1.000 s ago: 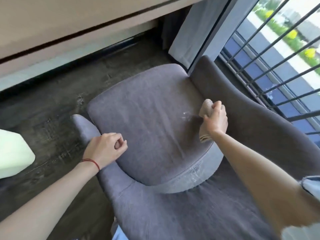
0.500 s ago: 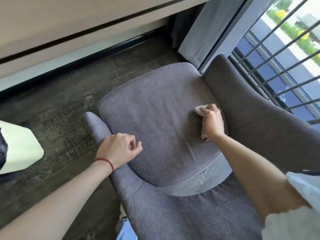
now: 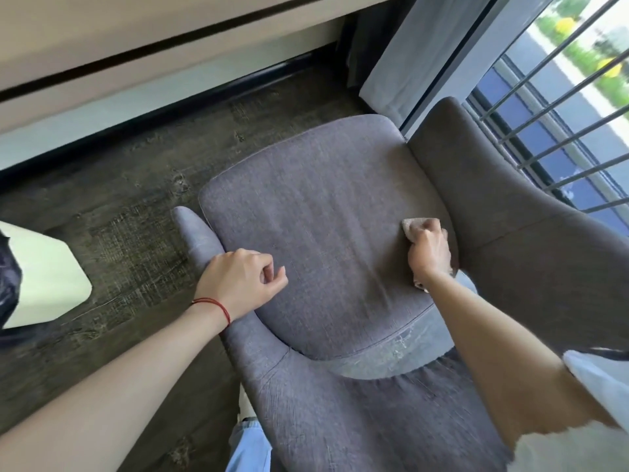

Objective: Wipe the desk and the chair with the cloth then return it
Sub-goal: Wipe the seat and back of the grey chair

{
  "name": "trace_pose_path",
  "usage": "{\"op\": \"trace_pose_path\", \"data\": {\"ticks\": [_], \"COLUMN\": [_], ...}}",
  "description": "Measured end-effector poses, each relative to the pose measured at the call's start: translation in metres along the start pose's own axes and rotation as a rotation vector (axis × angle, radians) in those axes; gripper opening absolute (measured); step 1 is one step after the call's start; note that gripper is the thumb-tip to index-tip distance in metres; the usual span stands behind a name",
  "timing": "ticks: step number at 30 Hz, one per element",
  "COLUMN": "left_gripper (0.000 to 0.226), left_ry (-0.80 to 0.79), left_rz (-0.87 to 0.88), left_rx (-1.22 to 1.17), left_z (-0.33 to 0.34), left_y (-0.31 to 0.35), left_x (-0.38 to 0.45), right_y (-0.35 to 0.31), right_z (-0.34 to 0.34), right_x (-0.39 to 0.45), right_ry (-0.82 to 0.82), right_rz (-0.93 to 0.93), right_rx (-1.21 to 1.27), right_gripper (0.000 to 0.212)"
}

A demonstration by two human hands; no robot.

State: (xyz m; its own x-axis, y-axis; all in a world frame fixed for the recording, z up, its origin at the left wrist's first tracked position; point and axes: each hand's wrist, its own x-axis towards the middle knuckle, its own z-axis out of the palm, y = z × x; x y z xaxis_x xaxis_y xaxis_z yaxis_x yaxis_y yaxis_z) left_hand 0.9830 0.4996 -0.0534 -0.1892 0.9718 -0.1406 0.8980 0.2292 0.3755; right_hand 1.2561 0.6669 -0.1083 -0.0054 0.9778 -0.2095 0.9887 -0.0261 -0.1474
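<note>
A grey fabric armchair [image 3: 316, 206] fills the middle of the view, seen from behind its backrest. My right hand [image 3: 429, 253] grips a beige cloth [image 3: 413, 227] and presses it onto the right side of the seat cushion, next to the right armrest. Most of the cloth is hidden under the fingers. My left hand [image 3: 240, 282] rests on the left armrest with its fingers curled and holds nothing. A red string circles the left wrist.
Dark wood floor [image 3: 129, 226] lies to the left of the chair. A pale desk edge [image 3: 136, 39] runs along the top. A white object [image 3: 44, 277] stands at the left. A curtain [image 3: 405, 56] and a barred window [image 3: 551, 97] are at the right.
My right hand has slid the cloth from an upright hold down flat onto the seat and a little along it. My left hand has stayed on the armrest. The view has shifted.
</note>
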Motion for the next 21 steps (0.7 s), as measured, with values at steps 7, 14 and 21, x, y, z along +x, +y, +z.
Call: {"op": "trace_pose_path", "data": {"ticks": [7,14,21], "left_gripper": [0.036,0.037,0.037], "left_ry": [0.009,0.010,0.027], "left_rz": [-0.022,-0.023,-0.012], "left_rx": [0.008,0.001,0.006], "left_z": [-0.001,-0.002,0.001], "left_y": [0.001,0.002,-0.001], "left_x": [0.000,0.000,0.000], "right_y": [-0.011,-0.015,-0.025], "right_z": [-0.015,-0.001,0.007], "right_x": [0.014,-0.029,0.010], "right_ry": [0.023,-0.106,-0.027], "right_rz": [-0.083,-0.239,-0.085], "right_rx": [-0.021,-0.015,0.093], "right_gripper": [0.031,0.022,0.041]}}
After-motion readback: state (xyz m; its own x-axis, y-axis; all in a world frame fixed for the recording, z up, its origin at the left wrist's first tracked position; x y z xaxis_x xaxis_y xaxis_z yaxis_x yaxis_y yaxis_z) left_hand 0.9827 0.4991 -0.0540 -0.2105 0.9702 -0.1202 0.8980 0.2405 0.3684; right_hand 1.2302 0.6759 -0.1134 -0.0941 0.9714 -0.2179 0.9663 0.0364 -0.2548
